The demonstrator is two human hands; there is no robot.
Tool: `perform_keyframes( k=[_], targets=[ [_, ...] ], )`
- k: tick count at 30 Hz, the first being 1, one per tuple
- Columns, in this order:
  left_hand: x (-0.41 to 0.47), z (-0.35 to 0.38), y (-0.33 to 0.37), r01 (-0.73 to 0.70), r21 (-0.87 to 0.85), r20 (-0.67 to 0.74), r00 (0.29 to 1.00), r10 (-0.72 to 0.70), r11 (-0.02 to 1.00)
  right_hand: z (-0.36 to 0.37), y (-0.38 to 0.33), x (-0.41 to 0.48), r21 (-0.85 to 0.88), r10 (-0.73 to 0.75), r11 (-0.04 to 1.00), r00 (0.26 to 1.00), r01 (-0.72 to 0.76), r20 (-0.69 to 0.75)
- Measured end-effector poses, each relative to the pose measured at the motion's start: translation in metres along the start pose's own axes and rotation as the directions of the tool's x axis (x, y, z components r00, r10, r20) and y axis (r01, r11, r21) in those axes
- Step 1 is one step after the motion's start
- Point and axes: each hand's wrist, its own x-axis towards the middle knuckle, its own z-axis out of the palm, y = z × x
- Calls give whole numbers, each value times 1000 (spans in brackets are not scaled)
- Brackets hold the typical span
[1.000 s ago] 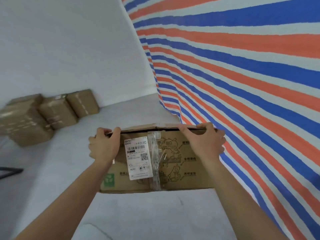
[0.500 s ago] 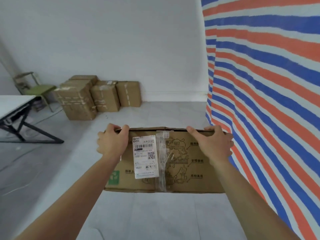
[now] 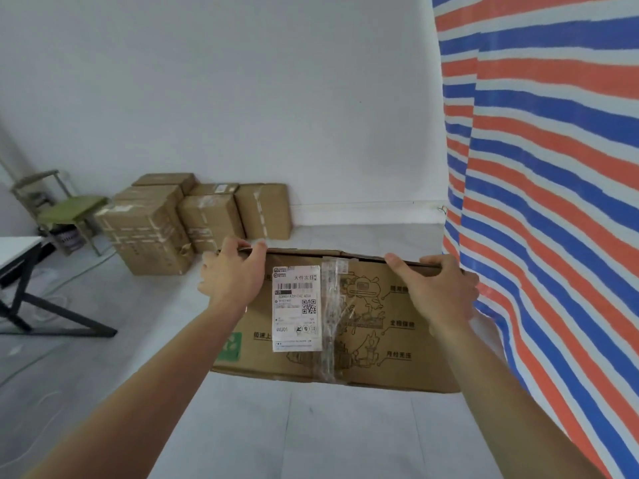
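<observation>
I carry a flat brown cardboard box point(image 3: 366, 326) in front of me, above the grey floor. It bears a white shipping label, a strip of clear tape down its middle and printed drawings. My left hand point(image 3: 233, 276) grips its far top edge near the left corner, fingers curled over the rim. At the right end of the same edge my right hand point(image 3: 439, 288) grips the box, thumb on the near face.
Several taped cardboard boxes point(image 3: 193, 219) are stacked on the floor against the white wall ahead left. A green chair point(image 3: 65, 209) stands in the left corner, beside a white table with black legs point(image 3: 20, 267). A red, blue and white striped tarp point(image 3: 553, 202) hangs close on my right.
My view has swung left and levelled: the stacked boxes, the chair and the table have come into sight and nearer. Both hands keep the same grip on the box.
</observation>
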Motion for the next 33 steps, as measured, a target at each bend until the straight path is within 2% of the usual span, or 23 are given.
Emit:
perform_keyframes(
  k=[5,8,13,18,22,25,33],
  targets=[
    [100,44,18,20,25,-36,999,-19,999,74,-40,88,26,6,1000,997,-8,72],
    [166,49,17,95,35,-88,992,-91,995,123,-91,134,8,-46,999,989,45,138],
    [279,50,-13,202,-8,-187,962,-200,979,236,-172,191,-25,-149,987,958,160,243],
    [405,61,-61,254,-49,-216,942,-258,966,368,-234,238,-47,-209,971,934,232,289],
    [519,69,-88,271,-61,-198,940,-278,961,467,-280,271,-60,-187,975,935,215,301],
    [608,78,-86,247,-7,-159,956,-245,969,528,-316,304,-70,-145,983,951,171,274],
    [796,158,-61,163,90,-1,987,-163,983,638,-358,416,-101,-13,994,981,33,191]
  ],
)
